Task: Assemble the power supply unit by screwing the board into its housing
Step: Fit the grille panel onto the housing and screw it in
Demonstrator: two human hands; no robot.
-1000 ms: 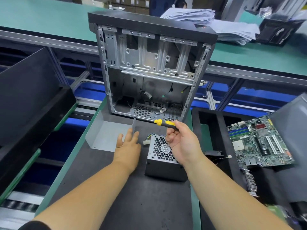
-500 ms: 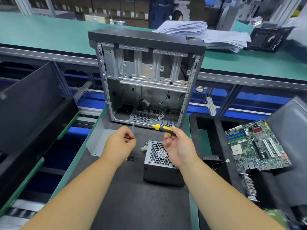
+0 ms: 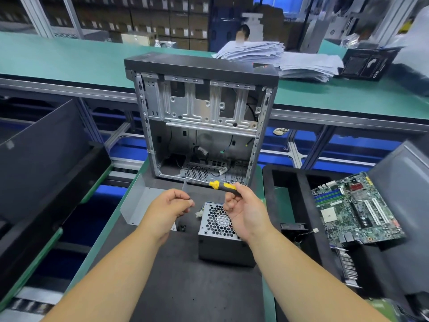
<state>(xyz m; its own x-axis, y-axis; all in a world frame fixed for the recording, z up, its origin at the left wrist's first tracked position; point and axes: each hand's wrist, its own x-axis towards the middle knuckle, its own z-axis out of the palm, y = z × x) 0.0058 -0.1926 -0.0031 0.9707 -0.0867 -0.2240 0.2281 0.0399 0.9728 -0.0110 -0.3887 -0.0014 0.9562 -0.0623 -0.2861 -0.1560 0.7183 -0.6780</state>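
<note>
A grey power supply unit (image 3: 222, 242) with a honeycomb fan grille sits on the black mat in front of me. My right hand (image 3: 246, 210) hovers over it and grips a yellow-and-black screwdriver (image 3: 220, 185) whose shaft points left. My left hand (image 3: 168, 209) is raised beside the unit, its fingers curled, pinching a small dark screw (image 3: 190, 199) at the fingertips. A bent grey metal cover (image 3: 141, 203) lies to the left behind that hand. Another small dark screw (image 3: 183, 227) lies on the mat next to the unit.
An open computer case (image 3: 202, 122) stands upright just behind the hands. A green motherboard (image 3: 355, 210) rests in a black tray (image 3: 290, 205) at the right. Black panels (image 3: 41, 163) lean at the left. A green bench with paper stacks (image 3: 278, 56) runs across the back.
My left hand went from lying flat on the mat to curled and lifted with a screw pinched in its fingertips. My view tilted up. The right hand kept hold of the screwdriver.
</note>
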